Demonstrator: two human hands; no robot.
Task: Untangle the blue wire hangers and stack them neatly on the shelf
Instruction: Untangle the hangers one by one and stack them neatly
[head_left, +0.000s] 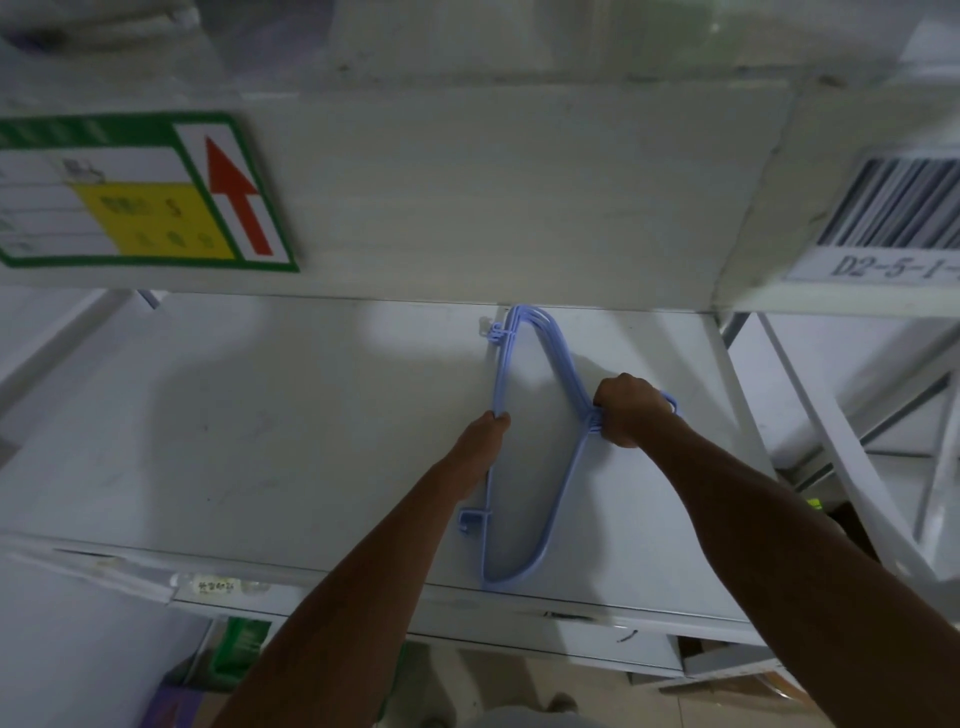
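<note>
Blue wire hangers (524, 447), several bunched together, lie flat on the white shelf (260, 441), toward its right side. Both hands are on the bunch. Right hand (631, 410) is clenched around the neck where the wires meet; the hook loop pokes out just right of that fist. Left hand (485, 436) has its fingers curled onto the long straight bar, roughly mid-length, touching it; how firmly it grasps, cannot tell.

Away from both hands, the far shoulder bend of the bunch reaches the back of the shelf, under the beam above. Toward the person from the left hand, a small clip bracket sticks out left of the bar, and the near bend sits close to the shelf's front edge.

Above and left of the hands, a green-bordered label (135, 192) with a red arrow is on the beam. Above right, a barcode tag (904, 218), partly cut off.
</note>
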